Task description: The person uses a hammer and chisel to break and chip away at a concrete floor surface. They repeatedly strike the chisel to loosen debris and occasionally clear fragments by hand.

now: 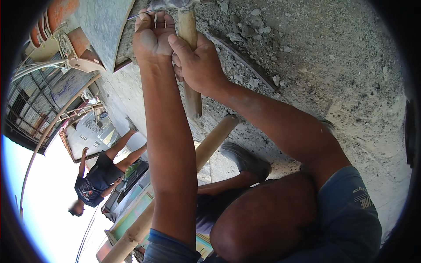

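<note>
My left hand (154, 37) is at the top of the view, palm towards me, with a thin purplish rod (140, 15) pinched near the thumb tip. Just right of it, my right hand (202, 65) grips the wooden handle of a hammer (188, 26). The dusty hammer head (172, 4) is partly cut off by the top edge, close to the left fingertips. The two hands are side by side, nearly touching. The lower end of the handle sticks out beneath the right hand. What the rod's far end touches cannot be told.
Broken rubble (253, 28) covers the ground, with a dark narrow strip (245, 62) in it. A grey board (98, 24) lies at upper left. A long wooden pole (215, 141) passes behind my left forearm. My shoe (246, 161) is beside the pole. Another person (98, 177) stands farther off.
</note>
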Demonstrator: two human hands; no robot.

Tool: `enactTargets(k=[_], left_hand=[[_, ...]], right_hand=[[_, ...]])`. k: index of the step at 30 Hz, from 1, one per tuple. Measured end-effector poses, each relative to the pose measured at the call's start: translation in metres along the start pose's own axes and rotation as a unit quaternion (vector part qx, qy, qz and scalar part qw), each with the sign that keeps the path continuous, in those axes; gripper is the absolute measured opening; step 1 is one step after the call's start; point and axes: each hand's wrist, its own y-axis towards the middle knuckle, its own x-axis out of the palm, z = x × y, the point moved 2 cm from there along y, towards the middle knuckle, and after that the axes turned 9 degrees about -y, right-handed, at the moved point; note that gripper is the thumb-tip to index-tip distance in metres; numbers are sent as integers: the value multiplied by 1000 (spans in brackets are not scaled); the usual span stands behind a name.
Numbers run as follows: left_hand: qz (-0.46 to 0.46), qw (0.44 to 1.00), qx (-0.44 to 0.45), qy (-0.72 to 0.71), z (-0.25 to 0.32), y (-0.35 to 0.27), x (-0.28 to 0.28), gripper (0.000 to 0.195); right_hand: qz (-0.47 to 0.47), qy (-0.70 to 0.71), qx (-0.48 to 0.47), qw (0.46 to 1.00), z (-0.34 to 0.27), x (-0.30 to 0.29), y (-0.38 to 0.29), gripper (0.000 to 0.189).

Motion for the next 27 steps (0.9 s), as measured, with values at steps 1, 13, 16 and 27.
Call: enactTargets(k=[1,13,16,27], left_hand=[[13,1000,-6,2,2,1,-3,13],[-12,999,21,44,-1,-11,3,13],[-21,999,11,44,2,-7,-2,12],[6,999,25,44,6,0,-4,10]], right_hand=[[-19,-23,29,999,0,3,-1,29],[13,62,47,997,4,2,-8,27],[-10,34,50,998,6,4,-9,29],[11,-10,46,999,2,-2,0,31]])
